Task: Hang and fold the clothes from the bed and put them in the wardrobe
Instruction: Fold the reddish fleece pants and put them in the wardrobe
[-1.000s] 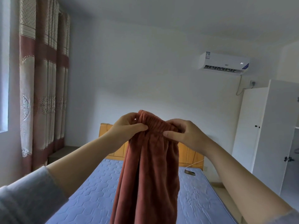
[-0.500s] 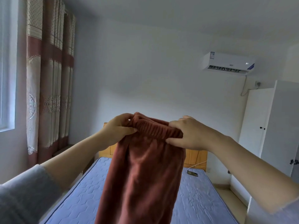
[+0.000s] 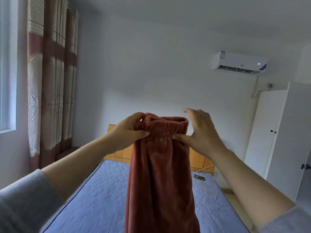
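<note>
- The bed lies below us. Its blue quilted mattress is the flat place we judge best for the fold, and we see no other clothes on the part in view.
- The wardrobe stands white by the right wall, well apart from our hands. The doors with small dark knobs look closed, and it can wait until the fold is made.
- The rust-red fleece trousers hang in the air above the bed, between our arms, running out of the bottom of the view. We judge the step to be squaring them up, so we let their weight pull the legs straight.
- The waistband is bunched on its elastic and roughly level. We want it drawn flat so front and back lie together.
- Our left hand pinches the waistband's left end between thumb and curled fingers. This is our anchor, so we hold it firm.
- Our right hand has its thumb against the cloth just under the right end, with the fingers lifted, spread and blurred. It needs a grip there before we lower anything.
- A small dark object with a white cable lies near the headboard, and we lay the trousers clear of it.
</note>
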The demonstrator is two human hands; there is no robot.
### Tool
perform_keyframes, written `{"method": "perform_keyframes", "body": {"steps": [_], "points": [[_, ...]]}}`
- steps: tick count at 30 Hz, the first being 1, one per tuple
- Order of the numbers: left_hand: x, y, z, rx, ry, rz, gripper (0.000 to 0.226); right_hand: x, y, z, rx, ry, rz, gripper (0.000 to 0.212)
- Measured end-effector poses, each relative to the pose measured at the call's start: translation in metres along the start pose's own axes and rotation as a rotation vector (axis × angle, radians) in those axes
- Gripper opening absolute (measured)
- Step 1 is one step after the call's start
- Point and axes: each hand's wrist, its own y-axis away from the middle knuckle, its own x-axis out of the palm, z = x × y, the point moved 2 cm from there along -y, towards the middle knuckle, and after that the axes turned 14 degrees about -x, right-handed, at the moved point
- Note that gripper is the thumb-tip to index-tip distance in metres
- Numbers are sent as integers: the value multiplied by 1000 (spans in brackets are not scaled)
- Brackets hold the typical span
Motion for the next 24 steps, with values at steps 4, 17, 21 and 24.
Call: {"method": "perform_keyframes", "body": {"steps": [4, 17, 21, 24], "points": [[-1, 1, -4, 22, 5, 34, 44, 28, 20, 0, 552, -837, 54, 122], [-44, 19, -22, -58, -599, -215, 105, 56, 4, 30, 377, -1235, 25, 42], [-39, 12, -36, -85, -778, -67, 118, 65, -9, 57, 279, -1245, 152, 32], [-47, 11, -35, -244, -870, 20, 112, 73, -9, 68, 230, -1273, 175, 31]]}}
